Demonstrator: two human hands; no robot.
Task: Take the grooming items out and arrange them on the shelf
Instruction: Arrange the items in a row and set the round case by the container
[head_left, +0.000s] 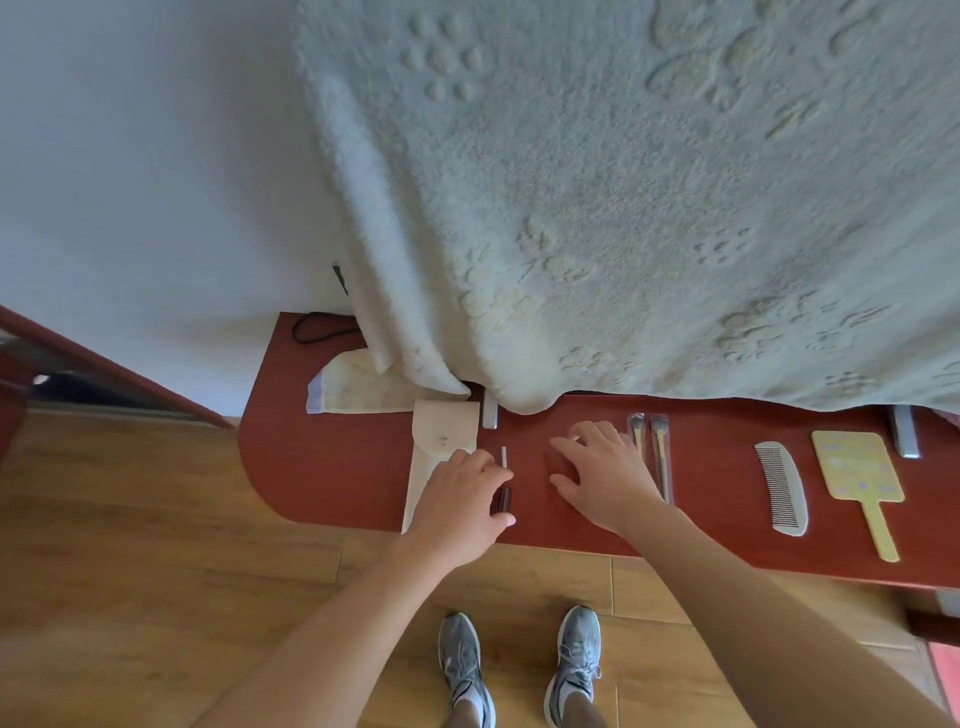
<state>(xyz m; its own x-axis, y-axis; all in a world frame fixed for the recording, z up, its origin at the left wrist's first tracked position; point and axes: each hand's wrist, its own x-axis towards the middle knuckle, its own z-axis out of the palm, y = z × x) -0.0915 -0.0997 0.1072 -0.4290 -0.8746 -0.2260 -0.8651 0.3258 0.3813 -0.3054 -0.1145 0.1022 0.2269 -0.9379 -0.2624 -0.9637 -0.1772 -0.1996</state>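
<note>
A cream fabric pouch (441, 452) lies flat on the red shelf (322, 467). My left hand (460, 506) lies over the pouch's right edge and pinches a thin tool (504, 496) with a dark handle and a white tip between fingers and thumb. My right hand (605, 475) rests flat on the shelf with its fingers spread, just left of two makeup brushes (660, 452) in clear sleeves. Farther right lie a pale comb (782, 488) and a yellow hand mirror (857, 473).
A thick cream blanket (623, 208) hangs over the back of the shelf. A folded cloth (353, 389) and a black cord (311, 327) lie at the back left. Two metal brackets (490, 413) stand near the blanket's edge. Wooden floor and my shoes (519, 665) are below.
</note>
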